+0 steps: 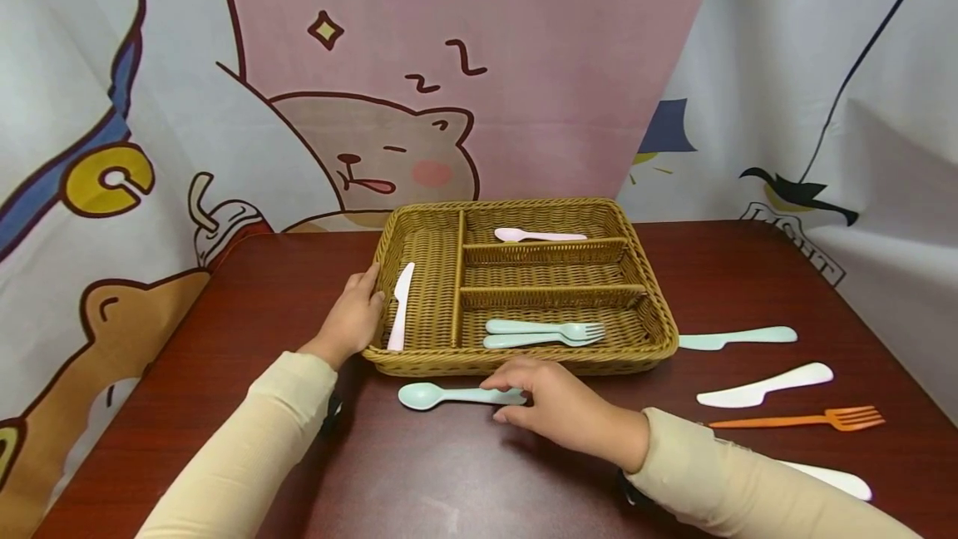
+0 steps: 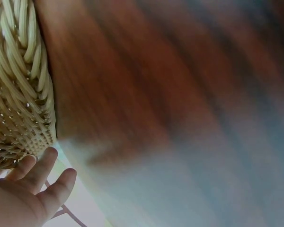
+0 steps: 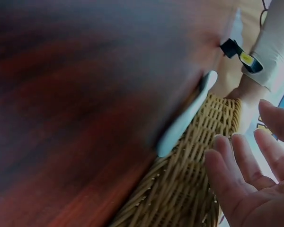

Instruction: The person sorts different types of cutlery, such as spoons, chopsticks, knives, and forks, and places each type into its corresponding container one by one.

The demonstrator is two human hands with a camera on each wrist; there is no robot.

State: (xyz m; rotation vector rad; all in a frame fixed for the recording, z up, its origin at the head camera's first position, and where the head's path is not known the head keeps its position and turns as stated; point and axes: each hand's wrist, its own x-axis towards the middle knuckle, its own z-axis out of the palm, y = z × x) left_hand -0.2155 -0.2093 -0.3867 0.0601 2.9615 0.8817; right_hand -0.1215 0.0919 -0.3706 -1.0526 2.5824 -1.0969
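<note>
A wicker basket (image 1: pixel 458 273) with several compartments stands mid-table. My left hand (image 1: pixel 352 318) rests against its left side, fingers extended; the left wrist view shows that hand (image 2: pixel 31 194) beside the weave. A mint spoon (image 1: pixel 422 395) lies on the table along the basket's front. Over its handle hovers my right hand (image 1: pixel 561 406), its fingers loosely bent and partly hiding the handle's end. In the right wrist view the fingers (image 3: pixel 222 177) are apart, with nothing between them, and the spoon (image 3: pixel 180 127) lies off to their side.
Inside the basket lie a pale pink knife (image 1: pixel 402 306), a pink spoon (image 1: pixel 539 235) and two mint forks (image 1: pixel 546 334). At the right are a mint knife (image 1: pixel 741 338), a white knife (image 1: pixel 767 385), an orange fork (image 1: pixel 801 420) and a partly hidden white utensil (image 1: pixel 834 479). A printed curtain (image 1: pixel 554 65) hangs behind.
</note>
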